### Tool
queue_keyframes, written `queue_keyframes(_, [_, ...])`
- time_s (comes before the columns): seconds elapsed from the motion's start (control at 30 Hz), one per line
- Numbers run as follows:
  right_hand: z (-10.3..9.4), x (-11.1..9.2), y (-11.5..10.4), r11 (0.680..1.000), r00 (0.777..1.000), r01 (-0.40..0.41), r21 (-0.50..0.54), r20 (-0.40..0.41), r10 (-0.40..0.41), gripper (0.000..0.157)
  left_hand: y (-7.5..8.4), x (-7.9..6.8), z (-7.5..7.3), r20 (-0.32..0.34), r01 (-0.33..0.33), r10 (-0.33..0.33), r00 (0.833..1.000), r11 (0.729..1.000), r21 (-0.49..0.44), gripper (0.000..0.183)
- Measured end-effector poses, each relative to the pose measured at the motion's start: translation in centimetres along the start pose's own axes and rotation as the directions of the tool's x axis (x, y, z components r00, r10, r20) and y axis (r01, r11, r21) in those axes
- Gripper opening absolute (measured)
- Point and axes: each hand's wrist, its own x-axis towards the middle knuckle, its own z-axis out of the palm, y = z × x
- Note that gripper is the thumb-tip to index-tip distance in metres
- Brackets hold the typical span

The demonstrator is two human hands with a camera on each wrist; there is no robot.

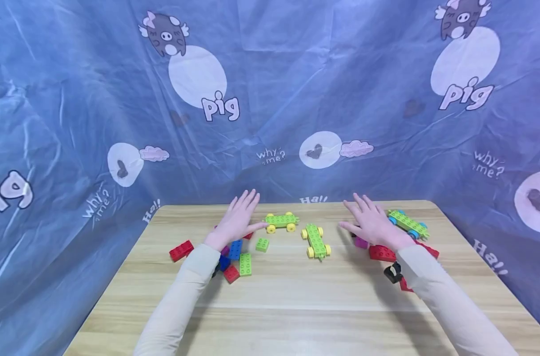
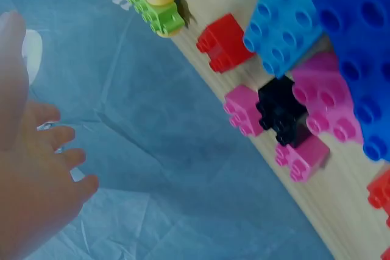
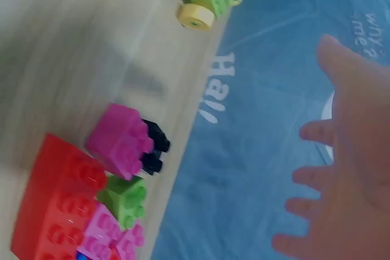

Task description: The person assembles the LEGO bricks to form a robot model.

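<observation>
Both hands hover over the table with fingers spread and hold nothing. In the head view my left hand is above the left pile, where a blue brick, a light green brick and a red brick lie. My right hand is above the right pile, near a purple brick and a long red brick. Two green car bases with yellow wheels stand between the hands: one crosswise, one pointing forward. The left wrist view shows pink bricks and a black brick near the table edge.
A green car base with blue wheels stands at the far right. A small green brick lies beside the left pile, and a black piece lies near the right forearm. Blue printed cloth hangs behind the wooden table.
</observation>
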Motion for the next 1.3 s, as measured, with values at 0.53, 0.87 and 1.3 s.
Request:
queue_keyframes(0.53, [3.2, 0.0, -1.2, 0.956, 0.957, 0.291, 0.037, 0.004, -0.292, 0.068, 2.3, -0.5, 2.0, 0.062, -0.040, 0.052, 0.997, 0.981, -0.189, 0.085])
queue_keyframes(0.87, [3.7, 0.8, -2.3, 0.947, 0.947, 0.307, 0.091, 0.069, -0.314, 0.064, 4.4, -0.4, 3.4, 0.153, -0.053, 0.091, 0.984, 0.971, -0.232, 0.083])
queue_keyframes(1.3, [5.0, 1.5, -2.4, 0.956, 0.944, 0.274, 0.109, 0.159, -0.289, 0.066, 7.1, 0.6, 5.1, 0.219, -0.129, 0.179, 0.959, 0.966, -0.223, 0.081])
